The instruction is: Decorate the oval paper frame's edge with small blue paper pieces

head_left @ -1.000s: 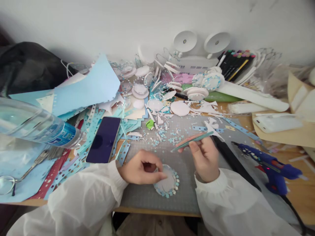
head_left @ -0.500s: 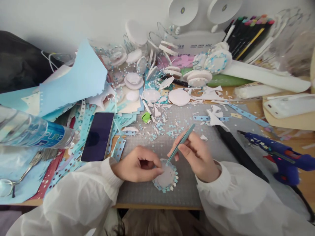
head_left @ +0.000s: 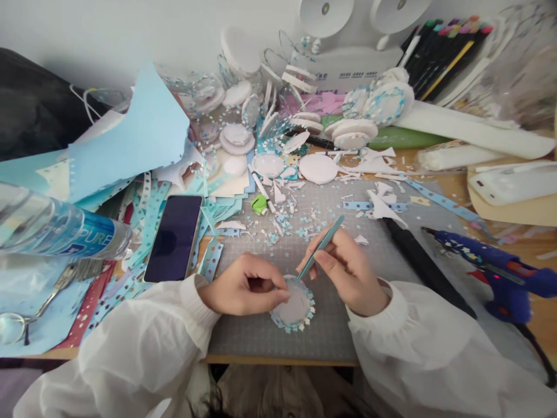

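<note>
A round white disc (head_left: 295, 307), edged with small pale blue and white paper shapes, lies on the grey cutting mat (head_left: 243, 342) near the table's front edge. My left hand (head_left: 248, 287) reaches in from the left, thumb and fingers closed at the disc's left rim; they seem to pinch the disc's edge. In my right hand (head_left: 337, 264) is a pair of blue-green tweezers (head_left: 322, 244), held slantwise like a pen. Their tips are at the disc's upper edge; whether they hold a tiny piece, I cannot make out. Loose paper shapes (head_left: 282, 223) lie beyond my hands.
On the left are a phone (head_left: 174, 238), a water bottle (head_left: 65, 226), scissors (head_left: 47, 302) and blue paper (head_left: 130, 139). A blue glue gun (head_left: 496, 267) and a black rod-like tool (head_left: 426, 267) lie at right. White discs (head_left: 318, 168) and markers (head_left: 448, 58) crowd the back.
Both hands and the tweezers stay almost in place at the disc. The whole view has shifted slightly, and the tweezers' tips remain at the disc's upper edge.
</note>
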Motion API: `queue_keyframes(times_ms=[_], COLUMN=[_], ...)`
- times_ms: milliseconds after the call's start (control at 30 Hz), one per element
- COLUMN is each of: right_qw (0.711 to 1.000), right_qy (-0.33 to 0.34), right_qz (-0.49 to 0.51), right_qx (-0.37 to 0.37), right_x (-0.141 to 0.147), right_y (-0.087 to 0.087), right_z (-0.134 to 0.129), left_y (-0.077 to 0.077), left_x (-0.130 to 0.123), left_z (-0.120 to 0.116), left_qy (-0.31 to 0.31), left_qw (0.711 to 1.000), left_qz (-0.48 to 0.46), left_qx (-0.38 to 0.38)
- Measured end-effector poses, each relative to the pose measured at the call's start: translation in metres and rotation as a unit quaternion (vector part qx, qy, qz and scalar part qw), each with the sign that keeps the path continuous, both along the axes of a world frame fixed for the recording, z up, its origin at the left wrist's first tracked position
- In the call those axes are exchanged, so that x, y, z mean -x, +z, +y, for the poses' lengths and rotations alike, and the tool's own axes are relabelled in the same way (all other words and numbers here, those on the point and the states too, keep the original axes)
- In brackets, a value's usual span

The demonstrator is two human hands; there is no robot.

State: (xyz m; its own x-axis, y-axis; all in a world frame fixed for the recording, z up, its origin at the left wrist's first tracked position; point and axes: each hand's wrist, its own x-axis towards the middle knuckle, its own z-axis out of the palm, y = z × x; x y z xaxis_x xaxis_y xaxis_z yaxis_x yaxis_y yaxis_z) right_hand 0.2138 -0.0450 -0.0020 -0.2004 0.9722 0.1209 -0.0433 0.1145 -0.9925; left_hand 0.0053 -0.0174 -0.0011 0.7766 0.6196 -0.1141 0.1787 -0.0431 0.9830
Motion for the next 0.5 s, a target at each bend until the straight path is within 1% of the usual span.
queue_keyframes(times_ms=[167,333,500], right_qw=[1.0,0.999,0.997], right_qy=[0.008,0.015,0.005], right_qz=[0.014,0.029,0.062], right_qx=[-0.001,0.029,0.044], right_x=[0.0004,0.0003,-0.0001], right_y=[-0.0011,-0.0031,-0.0067], right_z=[0.0005,0.0013,0.0026], left_y=[-0.0001,-0.0007,-0.0003], left_x=[0.0004,0.0002,-0.0001], left_z=[-0.0002,-0.0004,0.0002], left_qy=[0.001,0.004,0.0], left_qw=[1.0,1.0,1.0], left_qz=[0.001,0.002,-0.003], left_qx=[-0.002,-0.003,0.003])
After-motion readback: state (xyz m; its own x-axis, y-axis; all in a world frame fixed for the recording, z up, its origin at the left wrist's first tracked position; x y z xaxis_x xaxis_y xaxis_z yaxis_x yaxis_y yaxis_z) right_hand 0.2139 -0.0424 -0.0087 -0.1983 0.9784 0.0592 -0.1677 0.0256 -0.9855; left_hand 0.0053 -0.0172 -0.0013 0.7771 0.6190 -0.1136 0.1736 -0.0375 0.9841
